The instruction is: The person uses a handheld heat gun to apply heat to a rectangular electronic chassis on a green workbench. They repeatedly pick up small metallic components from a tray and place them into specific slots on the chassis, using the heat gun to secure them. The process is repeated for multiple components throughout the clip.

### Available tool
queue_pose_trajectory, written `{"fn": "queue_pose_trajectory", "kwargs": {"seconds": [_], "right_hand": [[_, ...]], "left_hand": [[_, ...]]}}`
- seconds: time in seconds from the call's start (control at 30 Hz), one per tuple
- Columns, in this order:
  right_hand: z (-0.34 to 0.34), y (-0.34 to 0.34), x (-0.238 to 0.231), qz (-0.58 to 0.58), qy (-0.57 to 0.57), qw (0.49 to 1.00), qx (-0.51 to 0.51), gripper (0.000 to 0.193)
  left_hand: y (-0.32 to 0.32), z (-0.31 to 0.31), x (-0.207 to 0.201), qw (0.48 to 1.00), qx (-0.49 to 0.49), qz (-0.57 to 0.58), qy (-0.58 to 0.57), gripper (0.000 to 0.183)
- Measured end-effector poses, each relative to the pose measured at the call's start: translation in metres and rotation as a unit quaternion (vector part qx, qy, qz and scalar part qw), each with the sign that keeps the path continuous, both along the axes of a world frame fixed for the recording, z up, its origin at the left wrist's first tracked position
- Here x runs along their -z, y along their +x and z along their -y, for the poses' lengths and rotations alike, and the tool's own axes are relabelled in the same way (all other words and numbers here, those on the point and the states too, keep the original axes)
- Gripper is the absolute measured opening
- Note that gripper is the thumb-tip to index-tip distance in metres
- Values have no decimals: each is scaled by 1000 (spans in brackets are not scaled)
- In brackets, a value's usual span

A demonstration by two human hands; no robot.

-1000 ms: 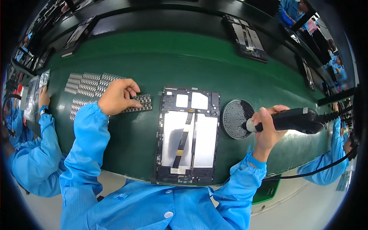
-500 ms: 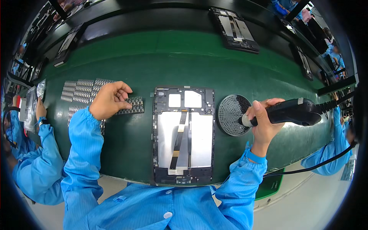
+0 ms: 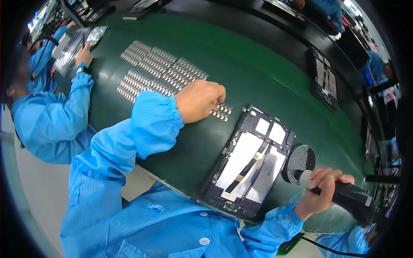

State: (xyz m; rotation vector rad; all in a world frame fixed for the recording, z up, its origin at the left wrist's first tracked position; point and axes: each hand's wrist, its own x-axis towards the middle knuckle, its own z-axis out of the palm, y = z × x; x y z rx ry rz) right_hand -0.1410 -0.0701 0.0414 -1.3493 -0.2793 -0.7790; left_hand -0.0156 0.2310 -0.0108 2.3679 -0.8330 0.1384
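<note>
My right hand (image 3: 322, 193) is wrapped round a black electric screwdriver (image 3: 355, 202) with a pale front end. Its tip reaches into a round, perforated screw dish (image 3: 306, 157), where dark little screws lie heaped. Left of the dish lies an opened tablet housing (image 3: 232, 160) with silvery panels and a flat ribbon cable across them. My left hand (image 3: 200, 102) bends over the near end of a panel of small circuit boards (image 3: 222, 112), fingers pinched together. Whatever sits between those fingertips is hidden.
More panels of small boards (image 3: 148, 60) lie in rows beyond my left hand. Another tablet housing (image 3: 325, 81) rests on the dark shelf at the right. At the left, a co-worker's hand (image 3: 84, 56) is beside silvery bags (image 3: 73, 53). A green bin (image 3: 289, 246) stands below the table edge.
The view has turned, so the tablet and boards now appear slanted. My left hand stays at the board panel with its fingers curled further in. The screwdriver tip remains in the dish.
</note>
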Motion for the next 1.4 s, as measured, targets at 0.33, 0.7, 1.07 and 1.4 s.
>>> {"fn": "queue_pose_trajectory", "kwargs": {"seconds": [0.33,0.7,1.07,1.4], "right_hand": [[-107,45,-9,-97,-23,974,-202,44],[-119,58,10,-150,-16,965,-213,40],[-124,60,12,-146,-48,964,-215,40],[-129,58,15,-103,-118,961,-227,41]], "left_hand": [[-15,3,36,989,2,-46,-141,9],[-11,2,53,981,13,74,-177,7],[-14,2,52,980,-47,67,-182,5],[-11,6,55,973,-71,105,-195,11]]}}
